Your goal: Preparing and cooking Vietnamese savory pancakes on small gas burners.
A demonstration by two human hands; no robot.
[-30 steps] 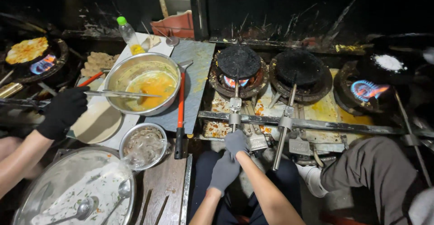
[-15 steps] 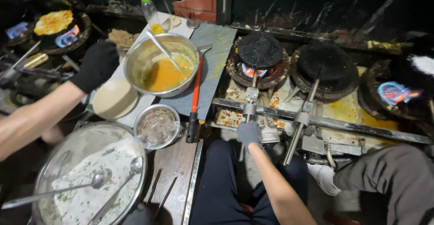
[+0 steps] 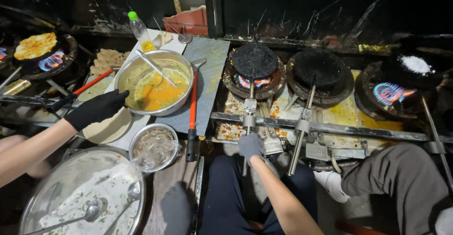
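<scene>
Grimy stove (image 3: 330, 121), gloved hands at bowl (image 3: 153, 81) and pan handle (image 3: 247, 136)

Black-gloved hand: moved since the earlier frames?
Yes. The co-worker's black-gloved hand has moved right, toward the steel batter bowl; it was clear to the bowl's left, and its fingertips now reach the left rim.

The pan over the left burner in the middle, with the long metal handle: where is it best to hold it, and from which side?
Grip the long metal handle near its lower end, where the right hand already closes on it in a grey glove. Come from below, from the person's side: the handle points that way, away from the flame under the blackened pan.
</scene>
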